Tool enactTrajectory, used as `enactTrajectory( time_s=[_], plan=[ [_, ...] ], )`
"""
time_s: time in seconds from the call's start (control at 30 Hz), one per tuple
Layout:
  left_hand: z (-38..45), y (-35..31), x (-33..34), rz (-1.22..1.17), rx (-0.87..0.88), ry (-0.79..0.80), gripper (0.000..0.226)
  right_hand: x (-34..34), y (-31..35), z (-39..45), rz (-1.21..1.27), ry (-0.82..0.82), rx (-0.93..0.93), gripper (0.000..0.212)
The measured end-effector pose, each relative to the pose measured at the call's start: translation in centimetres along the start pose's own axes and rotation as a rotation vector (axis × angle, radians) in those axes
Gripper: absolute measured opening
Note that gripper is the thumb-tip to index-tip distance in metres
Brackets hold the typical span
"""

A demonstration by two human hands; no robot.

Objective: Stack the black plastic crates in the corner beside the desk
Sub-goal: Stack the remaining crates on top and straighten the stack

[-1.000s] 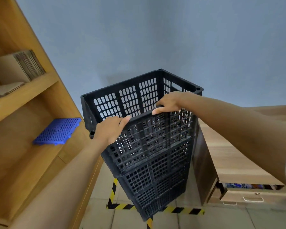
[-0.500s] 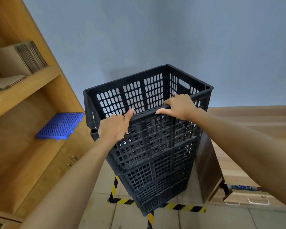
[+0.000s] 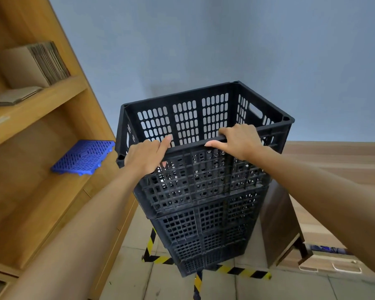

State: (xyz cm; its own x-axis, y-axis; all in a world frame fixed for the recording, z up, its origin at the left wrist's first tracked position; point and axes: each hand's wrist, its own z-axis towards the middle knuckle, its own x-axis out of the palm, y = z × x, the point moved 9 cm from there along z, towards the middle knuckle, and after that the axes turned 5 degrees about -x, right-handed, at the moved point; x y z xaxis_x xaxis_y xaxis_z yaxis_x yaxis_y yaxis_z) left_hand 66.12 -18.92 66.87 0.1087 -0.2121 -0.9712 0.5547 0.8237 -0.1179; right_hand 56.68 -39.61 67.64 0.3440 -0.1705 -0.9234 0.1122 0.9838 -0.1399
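A tall stack of black slotted plastic crates (image 3: 206, 215) stands on the floor in the corner, between the wooden shelf unit and the desk. The top crate (image 3: 193, 118) sits square on the stack with its open mouth toward me. My left hand (image 3: 147, 155) grips the near rim at its left end, fingers wrapped over the edge. My right hand (image 3: 240, 140) grips the same rim further right, thumb below the edge. The crate's bottom is hidden behind the near wall.
A wooden shelf unit (image 3: 37, 135) rises on the left, holding a blue plastic grid tile (image 3: 83, 156) and flat cardboard (image 3: 33, 63). The wooden desk (image 3: 333, 169) with drawers (image 3: 329, 265) is on the right. Yellow-black tape (image 3: 240, 271) marks the floor. A grey wall stands behind.
The top crate has levelled and settled onto the stack. Both hands stay on its near rim, and my view has drawn closer.
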Motion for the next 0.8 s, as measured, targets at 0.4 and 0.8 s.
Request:
enactTrajectory(
  time_s=[0.4, 0.8],
  plan=[
    [2.2, 3.8, -0.2, -0.004, 0.027, 0.004, 0.049, -0.1, 3.2, 1.3, 0.022, -0.008, 0.060, 0.081],
    [4.9, 10.5, 0.8, 0.031, 0.030, 0.081, 0.080, 0.7, 9.2, 4.9, 0.094, 0.200, -0.219, 0.073]
  ],
)
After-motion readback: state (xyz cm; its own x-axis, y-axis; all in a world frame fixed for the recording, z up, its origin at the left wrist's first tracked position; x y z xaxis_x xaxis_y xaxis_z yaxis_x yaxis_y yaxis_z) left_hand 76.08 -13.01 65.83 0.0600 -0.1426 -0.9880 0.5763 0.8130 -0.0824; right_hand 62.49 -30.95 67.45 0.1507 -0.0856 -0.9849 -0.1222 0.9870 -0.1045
